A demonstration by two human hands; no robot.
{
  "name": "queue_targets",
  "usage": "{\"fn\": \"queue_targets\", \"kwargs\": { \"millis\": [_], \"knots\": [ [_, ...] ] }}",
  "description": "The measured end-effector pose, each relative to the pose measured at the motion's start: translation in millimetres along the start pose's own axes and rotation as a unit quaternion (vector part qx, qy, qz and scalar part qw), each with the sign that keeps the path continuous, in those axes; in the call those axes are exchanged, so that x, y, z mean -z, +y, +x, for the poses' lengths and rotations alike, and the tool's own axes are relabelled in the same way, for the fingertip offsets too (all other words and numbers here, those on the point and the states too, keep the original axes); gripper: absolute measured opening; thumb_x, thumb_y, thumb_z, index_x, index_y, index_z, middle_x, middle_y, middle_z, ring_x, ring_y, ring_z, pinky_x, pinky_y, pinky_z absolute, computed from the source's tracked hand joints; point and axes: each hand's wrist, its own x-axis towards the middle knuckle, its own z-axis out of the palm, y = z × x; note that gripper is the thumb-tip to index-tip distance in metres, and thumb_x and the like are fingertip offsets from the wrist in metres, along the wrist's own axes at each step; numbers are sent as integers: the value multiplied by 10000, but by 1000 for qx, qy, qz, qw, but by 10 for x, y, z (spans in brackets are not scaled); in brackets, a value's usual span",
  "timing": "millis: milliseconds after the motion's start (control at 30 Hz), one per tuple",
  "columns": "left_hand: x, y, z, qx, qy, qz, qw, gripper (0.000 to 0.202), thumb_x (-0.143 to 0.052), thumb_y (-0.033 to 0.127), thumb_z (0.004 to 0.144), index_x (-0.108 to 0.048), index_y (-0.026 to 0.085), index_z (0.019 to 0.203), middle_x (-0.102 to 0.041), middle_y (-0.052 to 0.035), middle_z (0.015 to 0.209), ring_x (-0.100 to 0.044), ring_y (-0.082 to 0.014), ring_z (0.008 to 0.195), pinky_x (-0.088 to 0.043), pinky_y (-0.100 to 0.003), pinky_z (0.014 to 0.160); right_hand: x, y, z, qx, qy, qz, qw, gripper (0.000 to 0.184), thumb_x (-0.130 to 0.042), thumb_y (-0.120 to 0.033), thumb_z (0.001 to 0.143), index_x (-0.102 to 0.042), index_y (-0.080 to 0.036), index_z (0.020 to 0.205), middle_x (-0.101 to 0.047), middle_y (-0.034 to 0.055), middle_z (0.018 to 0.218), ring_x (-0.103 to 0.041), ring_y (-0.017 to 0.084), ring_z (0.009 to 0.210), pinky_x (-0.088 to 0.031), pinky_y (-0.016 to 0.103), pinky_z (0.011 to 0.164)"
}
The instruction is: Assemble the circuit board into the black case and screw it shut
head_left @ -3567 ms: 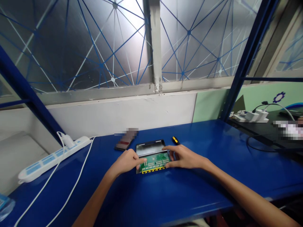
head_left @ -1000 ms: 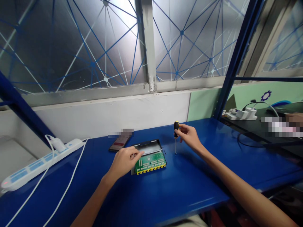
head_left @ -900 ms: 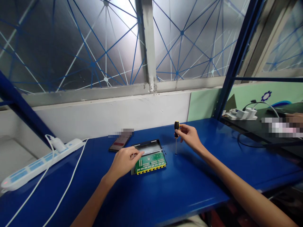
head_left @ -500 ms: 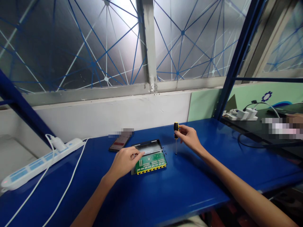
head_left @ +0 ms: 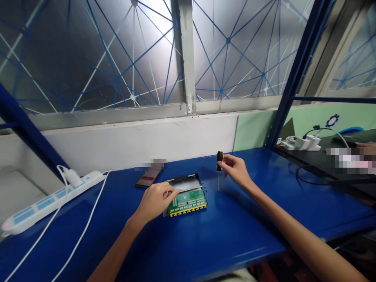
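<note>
So, green board (head_left: 192,198) in case (head_left: 185,184) (black)

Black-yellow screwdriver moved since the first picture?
Yes, handle raised: the screwdriver, first lying on the glossy blue table, now stands upright in the right hand.

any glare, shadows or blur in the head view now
Head view: a bright glow at the upper right of the left window pane; streaks of sheen along the blue table's front edge; pixelation over the phone's far end; the speck at the screwdriver's tip too small to identify.
</note>
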Motion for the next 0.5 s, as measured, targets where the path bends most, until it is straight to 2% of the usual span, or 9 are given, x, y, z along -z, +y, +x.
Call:
{"fn": "queue_targets", "kwargs": {
  "millis": [133, 233, 367, 500],
  "knots": [
    [-26, 86, -3, -4, -1, -49, 999, 392, -511, 404, 916, -674, 175, 642, -618, -11, 620, -511, -126, 565, -339, -239, 552, -37, -74, -26, -19, -3, 58, 998, 350, -663, -419, 722, -653, -128, 918, -711, 87, 699, -686, 239, 619, -501, 280, 426],
    [-43, 235, 33, -4, -21, -119, 993, 315, -544, 389, 902, -740, 188, 761, -662, -20, 684, -536, -130, 586, -369, -236, 547, -109, -187, -41, -38, -13, 109, 993, 332, -673, -414, 716, -649, -132, 890, -711, 93, 697, -686, 232, 620, -503, 275, 437],
    [-29, 400, 161, 16, -30, -227, 973, 255, -566, 349, 885, -763, 188, 904, -718, -46, 843, -592, -143, 660, -433, -234, 569, -281, -381, -18, -49, -33, 173, 983, 305, -692, -395, 699, -641, -133, 846, -705, 80, 680, -665, 197, 568, -485, 255, 420],
    [-30, 391, 259, 45, -64, -313, 946, 277, -594, 349, 858, -749, 181, 1015, -738, -75, 966, -642, -182, 767, -504, -270, 662, -485, -540, 42, -43, -52, 183, 981, 287, -689, -379, 694, -639, -144, 851, -704, 70, 684, -657, 179, 570, -483, 239, 417]
  ]
}}
